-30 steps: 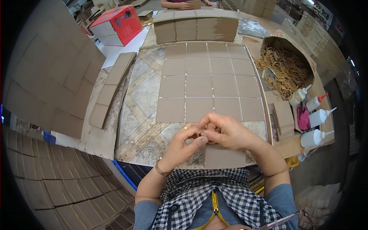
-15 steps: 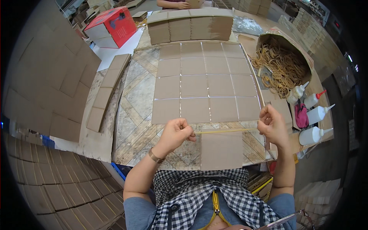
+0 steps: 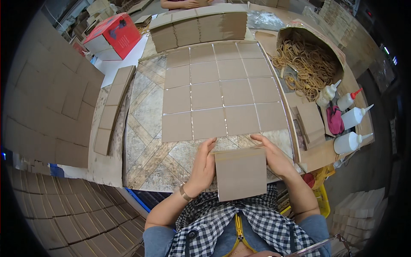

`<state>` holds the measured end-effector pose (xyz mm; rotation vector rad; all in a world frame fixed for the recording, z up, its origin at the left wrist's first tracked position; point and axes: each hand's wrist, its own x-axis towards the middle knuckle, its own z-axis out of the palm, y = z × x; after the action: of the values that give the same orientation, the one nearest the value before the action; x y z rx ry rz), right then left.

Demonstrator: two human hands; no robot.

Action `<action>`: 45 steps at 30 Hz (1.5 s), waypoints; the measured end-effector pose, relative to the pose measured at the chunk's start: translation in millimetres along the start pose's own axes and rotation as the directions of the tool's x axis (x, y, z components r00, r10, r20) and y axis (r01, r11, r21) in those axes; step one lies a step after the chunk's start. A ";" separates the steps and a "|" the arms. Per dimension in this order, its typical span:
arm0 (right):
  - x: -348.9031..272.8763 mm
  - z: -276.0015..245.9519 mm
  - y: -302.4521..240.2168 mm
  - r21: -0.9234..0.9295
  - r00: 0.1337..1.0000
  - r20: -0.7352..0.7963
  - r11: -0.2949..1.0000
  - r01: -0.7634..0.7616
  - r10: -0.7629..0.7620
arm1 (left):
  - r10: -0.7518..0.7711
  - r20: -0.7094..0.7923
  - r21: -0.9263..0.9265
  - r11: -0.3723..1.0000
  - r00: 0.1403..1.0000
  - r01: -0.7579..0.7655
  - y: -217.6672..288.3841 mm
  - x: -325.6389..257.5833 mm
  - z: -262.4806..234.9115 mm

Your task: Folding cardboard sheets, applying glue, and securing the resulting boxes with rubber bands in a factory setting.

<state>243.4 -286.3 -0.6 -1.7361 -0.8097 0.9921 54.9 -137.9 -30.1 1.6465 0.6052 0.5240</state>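
Observation:
A square grey-brown cardboard stack [image 3: 242, 177] is between my hands at the table's front edge. A yellowish rubber band [image 3: 233, 151] runs across its far end. My left hand [image 3: 203, 168] presses along the left side, fingers pointing away from me. On the opposite side, my right hand [image 3: 277, 159] holds the stack with its fingers bent round the far right corner. How thick the stack is cannot be told from above. Beyond my fingertips lies a grid of cardboard squares [image 3: 206, 95] with shiny pale lines between the squares.
A tall row of cardboard pieces [image 3: 199, 32] stands at the back. To the right are an open bag of rubber bands [image 3: 310, 64], several glue bottles [image 3: 347, 142] and a pink item [image 3: 335, 120]. Cardboard strips [image 3: 113, 109] and a red box [image 3: 120, 36] are left. A person's hand [image 3: 188, 4] shows beyond.
The rubber band, stretched between my hands before, now lies around the stack's far end. My hands have come down to the stack's sides, and the stack sits slightly closer to me.

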 end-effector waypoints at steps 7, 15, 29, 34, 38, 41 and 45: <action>-0.4 -3.4 33.4 -0.033 0.779 -0.071 0.782 0.622 -0.623 | 0.451 0.278 -0.154 0.893 0.848 -0.424 3.0 17.5 -22.4; 48.5 -26.4 14.1 0.152 0.991 -0.007 0.980 0.130 -0.130 | 0.113 0.188 -0.086 0.991 0.976 -0.098 -9.4 56.2 -35.0; -41.4 6.7 61.5 0.108 0.922 -0.038 0.916 0.387 -0.385 | 0.288 0.196 -0.033 0.957 0.938 -0.287 -13.0 4.4 -26.8; -15.1 5.3 8.5 0.580 0.977 -0.214 0.804 0.128 -0.002 | -0.346 0.218 -0.224 0.892 0.912 0.392 17.1 7.8 -16.4; 7.3 -13.9 5.8 0.659 0.992 -0.017 0.748 -0.084 0.126 | -0.041 0.148 0.010 0.999 0.988 0.040 -9.2 8.0 -5.0; 10.0 -19.6 18.4 0.507 0.989 -0.054 0.857 -0.092 0.139 | -0.111 0.203 -0.424 0.886 0.973 0.189 23.5 4.2 8.3; 6.3 -97.2 46.7 -0.155 0.766 -0.628 0.986 0.056 -0.142 | -0.088 0.220 -0.570 0.797 0.972 0.201 25.0 1.4 12.4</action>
<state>336.5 -335.6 -24.3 -1.9433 -0.5091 0.2244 66.4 -149.4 -7.3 1.0257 0.3724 0.3878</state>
